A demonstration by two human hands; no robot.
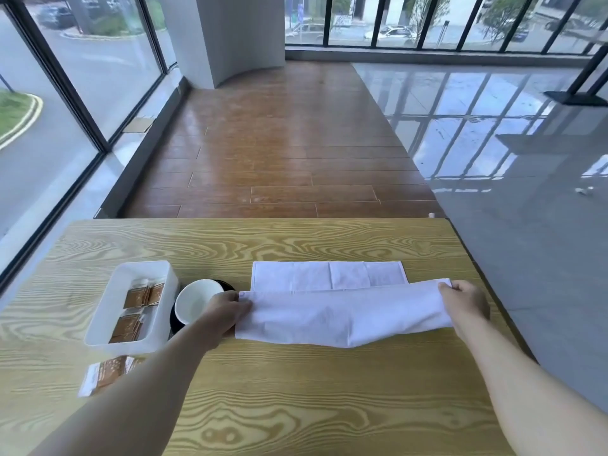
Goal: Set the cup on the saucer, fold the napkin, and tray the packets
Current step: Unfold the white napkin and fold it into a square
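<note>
A white napkin (329,311) lies on the wooden table (296,406), its near half lifted off the surface and folded toward the far half. My left hand (223,312) pinches its left corner and my right hand (465,302) pinches its right corner. A white cup (194,302) sits on a dark saucer (227,285) just left of my left hand. A white tray (112,304) to the left holds several brown packets (138,311). More brown packets (105,373) lie on the table in front of the tray.
The table's far edge is near the napkin, and its right edge runs close by my right hand. Beyond are wood flooring, grey tiles, a white pillar (237,34) and large windows.
</note>
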